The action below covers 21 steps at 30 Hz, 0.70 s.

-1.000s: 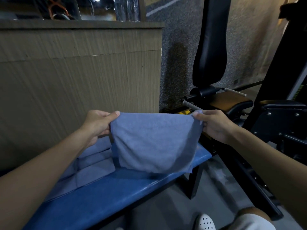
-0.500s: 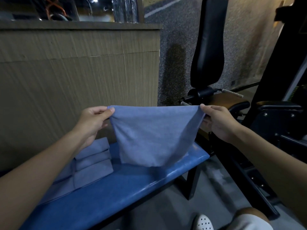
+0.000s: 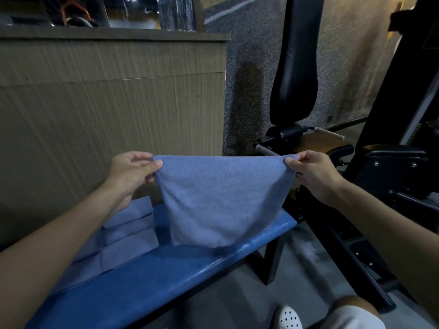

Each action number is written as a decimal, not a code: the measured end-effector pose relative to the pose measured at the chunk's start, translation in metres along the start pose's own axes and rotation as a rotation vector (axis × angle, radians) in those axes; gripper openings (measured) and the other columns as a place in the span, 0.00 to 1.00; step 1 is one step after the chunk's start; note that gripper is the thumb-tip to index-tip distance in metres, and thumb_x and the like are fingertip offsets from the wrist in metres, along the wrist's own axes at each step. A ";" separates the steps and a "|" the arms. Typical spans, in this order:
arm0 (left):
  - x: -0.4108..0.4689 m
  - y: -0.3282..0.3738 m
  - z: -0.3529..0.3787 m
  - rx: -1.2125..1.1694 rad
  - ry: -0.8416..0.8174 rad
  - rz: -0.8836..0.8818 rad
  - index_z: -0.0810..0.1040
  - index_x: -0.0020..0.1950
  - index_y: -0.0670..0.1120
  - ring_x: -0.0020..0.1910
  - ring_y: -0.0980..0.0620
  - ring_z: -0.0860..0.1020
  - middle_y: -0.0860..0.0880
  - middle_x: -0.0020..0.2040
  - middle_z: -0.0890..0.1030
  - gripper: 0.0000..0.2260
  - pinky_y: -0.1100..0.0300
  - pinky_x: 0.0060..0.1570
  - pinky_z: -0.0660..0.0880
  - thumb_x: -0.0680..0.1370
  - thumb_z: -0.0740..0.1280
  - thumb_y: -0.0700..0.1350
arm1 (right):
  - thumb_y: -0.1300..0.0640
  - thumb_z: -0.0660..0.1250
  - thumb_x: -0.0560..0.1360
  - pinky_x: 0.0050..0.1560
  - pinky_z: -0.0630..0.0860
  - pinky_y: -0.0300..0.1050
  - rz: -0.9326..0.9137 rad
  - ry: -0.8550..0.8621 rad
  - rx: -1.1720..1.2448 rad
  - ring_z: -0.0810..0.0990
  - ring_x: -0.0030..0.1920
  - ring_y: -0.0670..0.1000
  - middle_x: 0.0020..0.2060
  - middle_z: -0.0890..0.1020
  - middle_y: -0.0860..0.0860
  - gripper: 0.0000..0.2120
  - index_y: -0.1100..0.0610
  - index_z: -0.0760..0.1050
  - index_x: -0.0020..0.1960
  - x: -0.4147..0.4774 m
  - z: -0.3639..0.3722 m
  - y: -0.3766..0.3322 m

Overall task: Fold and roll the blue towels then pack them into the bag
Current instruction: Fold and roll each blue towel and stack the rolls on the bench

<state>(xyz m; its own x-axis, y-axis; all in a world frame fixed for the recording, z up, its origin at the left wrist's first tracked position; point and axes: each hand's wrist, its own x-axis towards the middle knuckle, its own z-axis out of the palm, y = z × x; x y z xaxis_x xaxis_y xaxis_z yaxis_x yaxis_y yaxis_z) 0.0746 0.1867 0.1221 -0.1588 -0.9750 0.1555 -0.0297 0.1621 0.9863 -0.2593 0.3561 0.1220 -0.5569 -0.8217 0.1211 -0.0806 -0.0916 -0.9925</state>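
Observation:
A blue towel (image 3: 221,200) hangs folded in the air above the blue bench (image 3: 154,281), its lower edge just over the seat. My left hand (image 3: 130,172) pinches its upper left corner and my right hand (image 3: 311,174) pinches its upper right corner, with the top edge stretched straight between them. A stack of folded blue towels (image 3: 126,236) lies on the bench to the left, partly behind my left forearm. No bag is in view.
A wood-panelled counter wall (image 3: 107,115) rises right behind the bench. To the right stands a black gym machine (image 3: 392,162) with a tall back pad (image 3: 297,60) and brown seat. My knee and a white shoe (image 3: 287,317) show at the bottom.
Both hands have lifted the towel a little and drawn its top edge tighter; the towel's lower edge has risen off the bench.

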 end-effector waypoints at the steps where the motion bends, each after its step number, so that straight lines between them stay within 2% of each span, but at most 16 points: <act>1: 0.001 -0.002 0.000 0.062 -0.023 -0.021 0.78 0.53 0.43 0.36 0.53 0.77 0.46 0.41 0.82 0.08 0.63 0.33 0.74 0.75 0.72 0.37 | 0.63 0.68 0.77 0.38 0.76 0.45 0.008 -0.005 -0.012 0.78 0.39 0.51 0.37 0.77 0.54 0.07 0.59 0.72 0.42 0.002 -0.001 0.002; 3: 0.003 -0.007 0.002 0.183 -0.068 -0.056 0.80 0.54 0.40 0.33 0.55 0.73 0.47 0.37 0.79 0.08 0.66 0.26 0.67 0.76 0.71 0.38 | 0.63 0.69 0.77 0.42 0.76 0.49 0.007 -0.009 -0.078 0.78 0.41 0.53 0.39 0.78 0.55 0.04 0.60 0.75 0.44 0.006 -0.002 0.008; 5: 0.005 -0.011 0.005 0.196 -0.099 -0.119 0.79 0.54 0.37 0.28 0.55 0.71 0.46 0.35 0.76 0.07 0.67 0.21 0.64 0.77 0.70 0.38 | 0.61 0.70 0.76 0.46 0.76 0.54 0.001 0.001 -0.191 0.79 0.43 0.55 0.40 0.80 0.58 0.05 0.63 0.79 0.45 0.013 -0.004 0.015; 7: 0.007 -0.013 0.012 0.152 -0.115 -0.186 0.77 0.54 0.38 0.26 0.56 0.76 0.45 0.36 0.76 0.06 0.66 0.23 0.70 0.79 0.68 0.38 | 0.59 0.71 0.76 0.48 0.78 0.56 0.017 0.033 -0.247 0.79 0.42 0.56 0.40 0.80 0.59 0.08 0.65 0.80 0.45 0.021 -0.003 0.022; 9: 0.012 -0.013 0.020 0.057 -0.119 -0.215 0.75 0.52 0.40 0.29 0.54 0.81 0.44 0.40 0.78 0.03 0.63 0.31 0.79 0.80 0.66 0.38 | 0.58 0.71 0.76 0.43 0.77 0.54 0.021 0.074 -0.270 0.77 0.39 0.56 0.38 0.78 0.60 0.09 0.66 0.78 0.46 0.032 0.001 0.026; 10: 0.017 -0.012 0.025 0.016 -0.112 -0.204 0.74 0.49 0.40 0.30 0.53 0.83 0.43 0.42 0.78 0.01 0.61 0.35 0.81 0.80 0.66 0.38 | 0.59 0.70 0.77 0.40 0.75 0.51 0.006 0.096 -0.275 0.76 0.37 0.56 0.36 0.77 0.60 0.09 0.65 0.77 0.45 0.038 0.003 0.026; 12: 0.029 -0.008 0.034 -0.020 -0.073 -0.130 0.73 0.45 0.42 0.31 0.54 0.83 0.43 0.42 0.78 0.05 0.60 0.39 0.81 0.81 0.65 0.37 | 0.61 0.67 0.78 0.34 0.76 0.45 -0.046 0.134 -0.252 0.76 0.32 0.53 0.33 0.77 0.58 0.06 0.62 0.75 0.43 0.050 0.010 0.023; 14: 0.042 0.000 0.040 -0.055 -0.036 -0.023 0.73 0.44 0.43 0.32 0.55 0.83 0.43 0.41 0.79 0.07 0.62 0.40 0.81 0.81 0.64 0.36 | 0.62 0.66 0.79 0.36 0.80 0.42 -0.098 0.155 -0.161 0.79 0.32 0.50 0.34 0.79 0.57 0.06 0.60 0.74 0.43 0.059 0.016 0.015; 18: 0.054 0.014 0.043 -0.057 -0.018 0.174 0.75 0.45 0.44 0.34 0.56 0.82 0.43 0.40 0.80 0.06 0.65 0.41 0.80 0.81 0.63 0.36 | 0.62 0.66 0.78 0.46 0.81 0.46 -0.178 0.192 -0.081 0.82 0.39 0.54 0.35 0.80 0.56 0.06 0.58 0.75 0.42 0.072 0.020 0.006; 21: 0.050 0.008 0.042 -0.042 -0.013 0.176 0.76 0.45 0.43 0.34 0.55 0.81 0.45 0.36 0.81 0.08 0.65 0.39 0.80 0.81 0.61 0.35 | 0.63 0.66 0.76 0.47 0.79 0.49 -0.158 0.168 -0.053 0.81 0.40 0.55 0.34 0.80 0.55 0.06 0.57 0.76 0.40 0.069 0.019 0.016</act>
<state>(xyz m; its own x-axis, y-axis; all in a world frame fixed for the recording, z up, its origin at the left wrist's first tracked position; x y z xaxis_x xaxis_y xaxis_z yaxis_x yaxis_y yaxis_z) 0.0248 0.1460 0.1350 -0.1707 -0.9302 0.3250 0.0407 0.3229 0.9455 -0.2834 0.2871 0.1141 -0.6635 -0.6936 0.2805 -0.2186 -0.1788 -0.9593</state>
